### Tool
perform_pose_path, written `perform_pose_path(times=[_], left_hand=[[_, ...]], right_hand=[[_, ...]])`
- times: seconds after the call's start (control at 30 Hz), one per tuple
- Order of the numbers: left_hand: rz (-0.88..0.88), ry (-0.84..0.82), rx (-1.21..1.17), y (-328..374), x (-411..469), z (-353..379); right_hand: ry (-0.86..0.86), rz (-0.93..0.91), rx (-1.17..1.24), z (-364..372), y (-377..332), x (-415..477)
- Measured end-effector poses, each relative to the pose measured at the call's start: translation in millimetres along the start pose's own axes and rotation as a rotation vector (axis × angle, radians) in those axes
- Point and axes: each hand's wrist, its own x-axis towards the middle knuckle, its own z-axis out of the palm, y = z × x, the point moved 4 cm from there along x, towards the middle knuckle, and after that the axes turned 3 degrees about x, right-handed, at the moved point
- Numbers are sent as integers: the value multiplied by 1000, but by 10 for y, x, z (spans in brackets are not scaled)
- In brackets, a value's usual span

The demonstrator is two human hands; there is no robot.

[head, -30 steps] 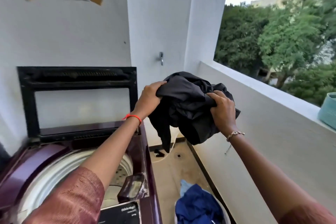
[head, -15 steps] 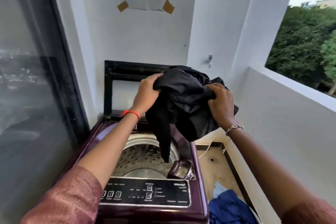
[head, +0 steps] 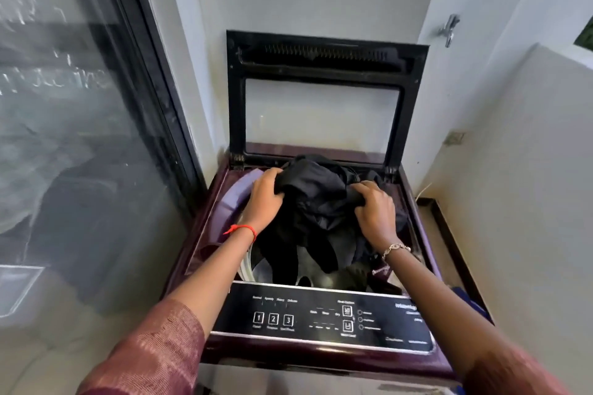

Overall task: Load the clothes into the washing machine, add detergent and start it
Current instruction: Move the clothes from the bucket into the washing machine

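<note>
Both hands are clamped on one bundle of black clothes [head: 316,192]. My left hand [head: 264,199] grips its left side and my right hand [head: 373,208] grips its right, fingers curled into the cloth. The two hands are apart, with the bundle between them.

I hold the bundle right over the mouth of the washing machine [head: 205,247], at about the level of its rim. Loose dark ends hang down from it into the drum [head: 317,277], whose shiny metal shows below. I cannot tell whether those ends touch the bottom.

The machine is a dark maroon top-loader. Its lid [head: 321,54] stands upright behind the bundle, near the white wall, a black frame around a clear pane. A pale purple plastic piece [head: 234,199] lies along the left of the opening, just beside my left hand. Nearest me is the black control panel [head: 321,317], with three buttons numbered 1, 2 and 3 and more small markings too blurred to read.

A red thread [head: 244,228] circles my left wrist and a metal bracelet [head: 395,248] my right. A glass door [head: 80,138] stands at the left, and a tap [head: 449,29] sticks out of the wall at the upper right.
</note>
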Motion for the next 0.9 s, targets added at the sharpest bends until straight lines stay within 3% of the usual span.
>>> perform_pose_path(times=[0.37, 0.53, 0.67, 0.77, 0.9], left_hand=[[-146, -329, 206, -956, 110, 754], [-131, -430, 394, -1224, 131, 1183], [-136, -565, 594, -1552, 92, 1513], [-159, -695, 589, -1708, 54, 1695], [-59, -822, 621, -1747, -15, 1865]], right_hand=[[-327, 92, -97, 1137, 383, 121], [-463, 115, -118, 1582, 666, 142], [-670, 130, -150, 2049, 916, 33], [-869, 197, -185, 2406, 1096, -66], [-1075, 279, -211, 2610, 1257, -137]])
